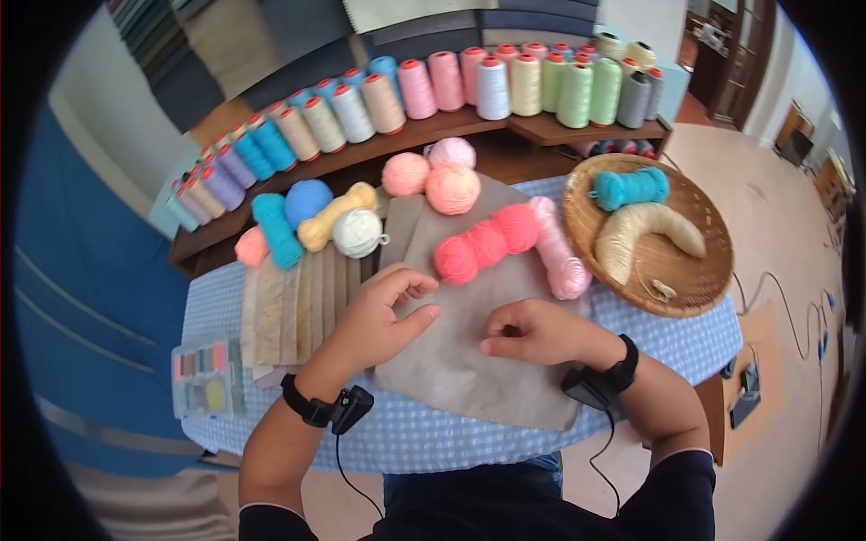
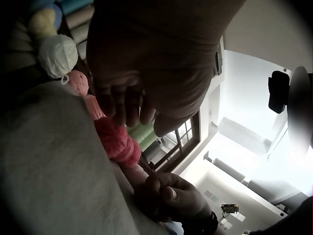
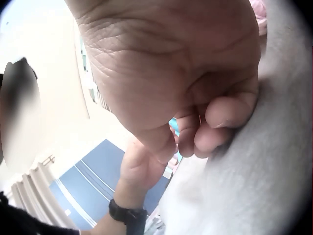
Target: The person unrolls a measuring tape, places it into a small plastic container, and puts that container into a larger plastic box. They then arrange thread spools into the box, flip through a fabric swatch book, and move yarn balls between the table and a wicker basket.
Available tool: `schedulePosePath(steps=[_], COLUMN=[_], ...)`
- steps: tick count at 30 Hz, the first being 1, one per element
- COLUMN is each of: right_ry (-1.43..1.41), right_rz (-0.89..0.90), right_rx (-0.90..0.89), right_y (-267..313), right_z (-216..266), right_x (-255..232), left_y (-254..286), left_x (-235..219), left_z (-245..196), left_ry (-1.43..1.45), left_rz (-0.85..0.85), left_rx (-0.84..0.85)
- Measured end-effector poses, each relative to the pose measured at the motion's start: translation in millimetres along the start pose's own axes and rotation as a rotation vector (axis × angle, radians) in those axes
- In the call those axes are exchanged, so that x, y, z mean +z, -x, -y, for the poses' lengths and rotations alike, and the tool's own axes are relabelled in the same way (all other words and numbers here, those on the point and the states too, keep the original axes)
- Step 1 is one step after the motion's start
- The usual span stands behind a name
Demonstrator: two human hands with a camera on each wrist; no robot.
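My left hand [image 1: 383, 316] is over the left part of a grey-brown cloth [image 1: 478, 388], fingers loosely bent and holding nothing. Its fingertips are close to the near end of a coral-pink yarn skein [image 1: 487, 243]. Opposite it, my right hand [image 1: 541, 332] is low over the cloth with loosely curled fingers and nothing in them; in the right wrist view its fingers [image 3: 215, 139] are close to the fabric. A light pink skein [image 1: 561, 252] lies beyond the right hand, beside the coral one. In the left wrist view, the coral skein [image 2: 116, 142] appears past the left fingertips.
A wicker basket [image 1: 582, 216] at right holds a teal skein and a cream skein. Yarn balls [image 1: 453, 187] and a white ball [image 1: 358, 233] lie farther back. Thread cones [image 1: 352, 113] line a wooden shelf. Fabric swatches [image 1: 284, 311] and a plastic box [image 1: 206, 379] are at left.
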State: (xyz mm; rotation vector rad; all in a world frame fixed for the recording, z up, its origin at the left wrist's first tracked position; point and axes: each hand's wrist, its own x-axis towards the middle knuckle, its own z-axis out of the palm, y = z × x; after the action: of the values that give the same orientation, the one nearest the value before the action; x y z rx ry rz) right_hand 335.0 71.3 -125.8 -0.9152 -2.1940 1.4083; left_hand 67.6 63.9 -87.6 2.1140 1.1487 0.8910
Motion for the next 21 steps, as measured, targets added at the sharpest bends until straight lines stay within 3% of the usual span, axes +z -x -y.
schedulePosePath(steps=[4,8,13,15,21], right_ry=[-0.106,-0.163,-0.201,-0.187,-0.105], right_rz=[-0.007,-0.045,-0.069,-0.104,-0.113], right_rx=[-0.024,-0.049,-0.119,-0.133,-0.169], right_y=[0,1,0,0,-2], right_z=[-16,-24,-29,-30,-38], right_x=[-2,0,-3,-1,1], left_y=[-4,-46,-127,-151,-175], left_x=[-14,-10,5,13,22], left_z=[10,16,43,56,70], left_ry=[-0.11,-0.162,-0.335,-0.563,-0.61], left_rz=[0.027,-0.003,-0.027,0.005,0.044], left_rx=[-0.069,-0.139,0.09,0.068,0.132])
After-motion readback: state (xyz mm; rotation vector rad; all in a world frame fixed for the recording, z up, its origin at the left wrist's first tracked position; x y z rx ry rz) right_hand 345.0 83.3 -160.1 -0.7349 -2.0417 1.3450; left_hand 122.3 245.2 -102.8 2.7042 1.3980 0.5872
